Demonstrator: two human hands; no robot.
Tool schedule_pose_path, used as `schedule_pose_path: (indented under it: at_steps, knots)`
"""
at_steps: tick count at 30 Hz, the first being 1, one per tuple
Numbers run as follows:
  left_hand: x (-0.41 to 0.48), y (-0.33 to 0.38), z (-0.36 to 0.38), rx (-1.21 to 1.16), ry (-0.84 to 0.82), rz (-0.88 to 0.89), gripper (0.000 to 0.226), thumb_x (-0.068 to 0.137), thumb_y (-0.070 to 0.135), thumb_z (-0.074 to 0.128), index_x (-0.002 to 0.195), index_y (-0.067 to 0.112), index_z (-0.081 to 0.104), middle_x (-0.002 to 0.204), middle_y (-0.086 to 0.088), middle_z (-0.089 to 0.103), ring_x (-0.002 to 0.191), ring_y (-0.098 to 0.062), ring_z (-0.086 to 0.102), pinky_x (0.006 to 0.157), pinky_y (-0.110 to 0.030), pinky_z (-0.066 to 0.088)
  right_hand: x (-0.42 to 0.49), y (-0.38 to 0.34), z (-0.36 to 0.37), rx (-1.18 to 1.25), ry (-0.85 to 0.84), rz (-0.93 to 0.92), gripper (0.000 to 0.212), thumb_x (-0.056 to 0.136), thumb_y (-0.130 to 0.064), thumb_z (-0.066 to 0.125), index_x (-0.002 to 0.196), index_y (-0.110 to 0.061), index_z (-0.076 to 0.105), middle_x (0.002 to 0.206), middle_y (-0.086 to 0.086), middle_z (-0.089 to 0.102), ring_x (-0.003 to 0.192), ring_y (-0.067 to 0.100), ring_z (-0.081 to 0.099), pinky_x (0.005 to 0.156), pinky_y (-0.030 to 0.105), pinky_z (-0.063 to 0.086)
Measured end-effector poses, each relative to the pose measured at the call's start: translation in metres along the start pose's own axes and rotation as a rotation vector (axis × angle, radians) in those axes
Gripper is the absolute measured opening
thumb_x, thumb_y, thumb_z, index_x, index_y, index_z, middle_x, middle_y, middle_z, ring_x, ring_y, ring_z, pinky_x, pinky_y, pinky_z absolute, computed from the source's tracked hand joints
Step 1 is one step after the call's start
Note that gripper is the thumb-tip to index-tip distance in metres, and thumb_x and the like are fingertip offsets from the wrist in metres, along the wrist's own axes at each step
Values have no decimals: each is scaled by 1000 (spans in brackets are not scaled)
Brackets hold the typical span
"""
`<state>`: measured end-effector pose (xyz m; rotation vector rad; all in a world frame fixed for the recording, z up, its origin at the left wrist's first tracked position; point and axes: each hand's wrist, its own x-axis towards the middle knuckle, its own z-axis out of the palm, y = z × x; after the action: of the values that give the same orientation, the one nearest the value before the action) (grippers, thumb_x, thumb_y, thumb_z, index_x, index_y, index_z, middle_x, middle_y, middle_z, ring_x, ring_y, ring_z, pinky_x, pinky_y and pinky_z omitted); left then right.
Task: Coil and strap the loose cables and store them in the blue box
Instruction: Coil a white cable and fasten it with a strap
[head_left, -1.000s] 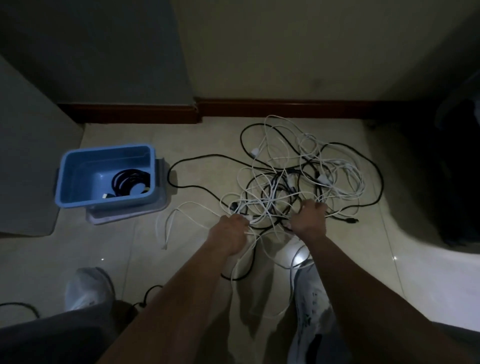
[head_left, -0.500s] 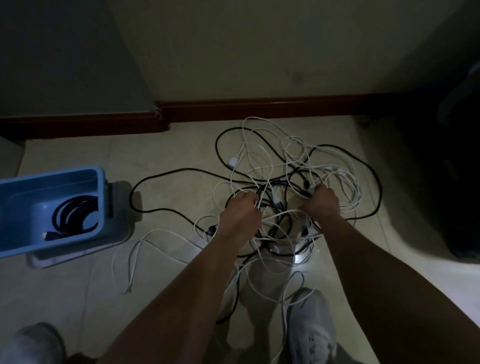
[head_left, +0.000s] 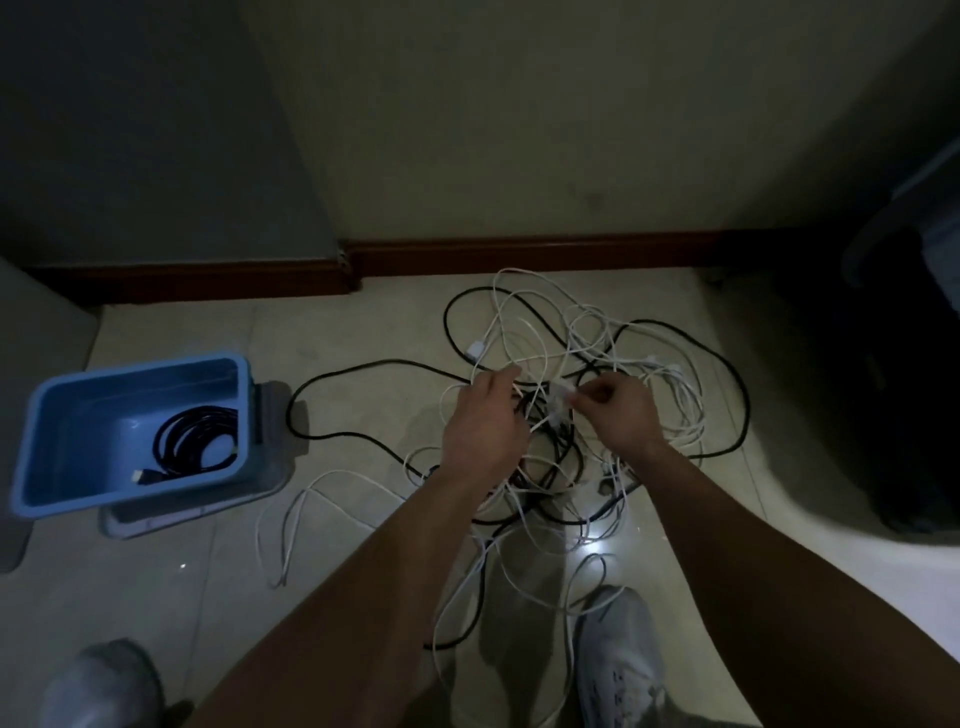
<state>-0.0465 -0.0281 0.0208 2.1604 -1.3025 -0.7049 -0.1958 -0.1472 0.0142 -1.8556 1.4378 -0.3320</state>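
Note:
A tangle of white and black cables (head_left: 582, 343) lies on the tiled floor in front of me. My left hand (head_left: 485, 421) reaches into the pile with fingers fairly straight, touching strands near a white plug. My right hand (head_left: 615, 413) pinches a white cable end (head_left: 563, 392) between thumb and fingers above the pile. The blue box (head_left: 36, 441) stands at the left on a pale lid (head_left: 270, 467). Inside it lies a coiled black cable (head_left: 195, 447).
A dark red skirting board (head_left: 519, 254) runs along the wall behind the pile. My grey shoes show at the bottom, one (head_left: 621, 654) under loose white strands, the other (head_left: 98, 680) at the left. Dark furniture (head_left: 883, 389) stands at the right.
Both hands have risen from deep in the tangle to its top. The right hand now pinches a white cable end, and the left hand's fingers have straightened.

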Motion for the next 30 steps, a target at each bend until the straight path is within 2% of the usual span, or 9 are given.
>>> schedule_pose_path:
  at_steps: [4, 7, 9, 11, 13, 15, 20, 24, 30]
  knots:
    - [-13, 28, -53, 269, 41, 155, 64, 92, 26, 57, 151, 30, 34, 153, 4, 37, 138, -23, 31, 111, -41, 35, -26, -64, -22, 202, -307, -96, 7, 90, -11, 73, 90, -18, 75, 67, -16, 69, 63, -3, 63, 54, 8, 43]
    - [-29, 45, -88, 435, 17, 210, 48, 96, 33, 50, 143, 29, 41, 137, 1, 57, 129, -22, 46, 114, -43, 27, -47, -106, -36, 273, -447, -142, 15, 88, -3, 70, 89, -16, 77, 67, -9, 70, 59, 6, 61, 53, 17, 45]
    - [-42, 54, -112, 425, -21, 190, 37, 98, 29, 46, 135, 23, 47, 120, -5, 66, 112, -27, 58, 103, -44, 39, -59, -129, -46, 321, -436, -163, 8, 83, -4, 77, 87, -11, 74, 63, -3, 67, 56, 12, 60, 53, 25, 48]
    - [-60, 62, -142, 350, -38, 137, 28, 98, 28, 46, 123, 21, 56, 109, -7, 68, 102, -28, 61, 82, -39, 48, -75, -152, -57, 337, -382, -180, 21, 78, -14, 85, 83, -9, 66, 56, -4, 62, 49, 9, 57, 48, 24, 46]
    - [-76, 68, -171, 270, 12, 115, 19, 96, 37, 50, 101, 24, 63, 91, -2, 67, 89, -26, 63, 66, -33, 44, -88, -172, -65, 200, -293, -256, 37, 75, -40, 86, 73, -15, 59, 53, -7, 54, 45, 4, 48, 45, 20, 39]
    - [-93, 72, -202, 142, 98, 67, 31, 91, 53, 55, 79, 25, 59, 72, 6, 61, 73, -19, 60, 57, -30, 37, -102, -190, -74, 97, -268, -342, 44, 81, -53, 76, 64, -19, 54, 55, -9, 45, 47, 4, 41, 50, 23, 33]
    - [-133, 74, -273, -79, 113, -53, 45, 92, 62, 54, 70, 24, 64, 70, 7, 62, 68, -11, 58, 64, -30, 43, -139, -232, -97, 93, -357, -465, 25, 97, -29, 64, 73, -22, 66, 59, -17, 59, 55, -6, 50, 61, 25, 38]
    - [-166, 82, -311, -180, 14, -37, 46, 105, 38, 43, 75, 15, 69, 66, 0, 66, 60, -11, 55, 68, -31, 42, -169, -280, -108, 186, -283, -549, 14, 94, -21, 68, 88, -10, 74, 86, 11, 72, 78, 9, 60, 75, 28, 45]
    - [-207, 103, -344, -780, -75, -94, 45, 108, 36, 34, 94, 3, 62, 58, -9, 55, 61, -28, 60, 66, -32, 51, -205, -335, -115, 333, -326, -642, 13, 91, -18, 73, 79, -14, 73, 59, -14, 60, 56, -6, 50, 57, 9, 39]
